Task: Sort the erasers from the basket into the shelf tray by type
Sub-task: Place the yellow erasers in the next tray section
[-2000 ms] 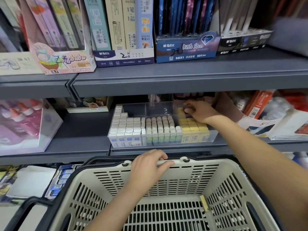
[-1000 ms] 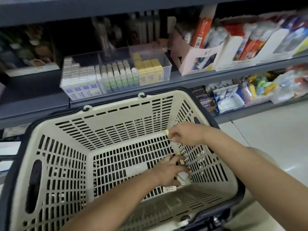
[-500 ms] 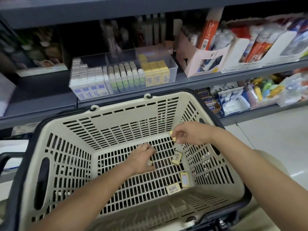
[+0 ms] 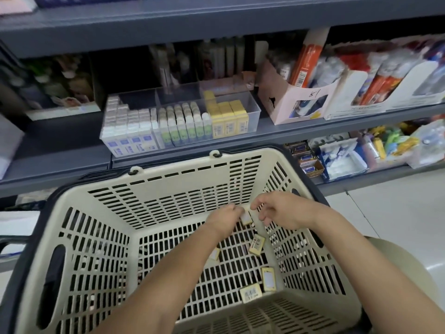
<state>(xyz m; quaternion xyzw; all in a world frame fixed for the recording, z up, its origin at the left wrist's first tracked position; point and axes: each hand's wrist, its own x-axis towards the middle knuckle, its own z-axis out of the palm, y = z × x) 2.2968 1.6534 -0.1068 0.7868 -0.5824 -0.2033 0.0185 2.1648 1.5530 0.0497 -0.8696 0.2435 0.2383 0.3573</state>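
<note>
Inside the cream slotted plastic basket (image 4: 168, 175): loose yellow boxed erasers (image 4: 257, 244), the left hand (image 4: 225, 220) pinching one yellow eraser (image 4: 246, 217), the right hand's (image 4: 283, 210) grip impossible to tell.

The left hand (image 4: 222, 220) had its fingers curled under, away from me, so I couldn't make out which hand actually held the small yellow eraser (image 4: 247, 217) wedged between it and the right hand (image 4: 281, 210). The left forearm (image 4: 187, 268) covered most of a second eraser (image 4: 215, 254) on the floor of the basket (image 4: 183, 179). The print on the loose erasers (image 4: 256, 244) was too small to read. Both arms and the basket's near rim ran out of view at the bottom. The boxes (image 4: 60, 85) left of the tray (image 4: 254, 109) were a blur, and the tray's back compartments sat in shadow.
</note>
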